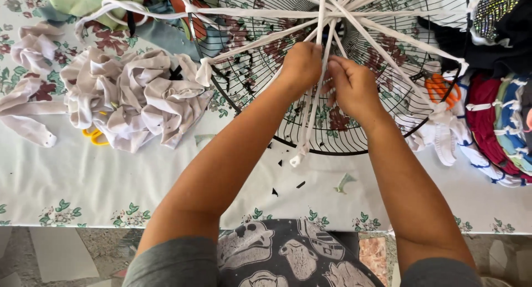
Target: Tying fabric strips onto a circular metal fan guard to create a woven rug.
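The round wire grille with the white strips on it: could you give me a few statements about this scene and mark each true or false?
1. Both hands, left hand and right hand, work at white fabric strips stretched across the wire grille. True.
2. The grille is square. False: it is round.
3. Orange-handled scissors lie at the grille's right edge. True.
4. The fabric pile on the left is bright blue. False: it is whitish.
5. The tablecloth has a floral print. True.

Table under floral cloth (83,187) carries wire fan guard (244,82), white fabric pile (133,93), orange scissors (438,88), black scraps (275,192).
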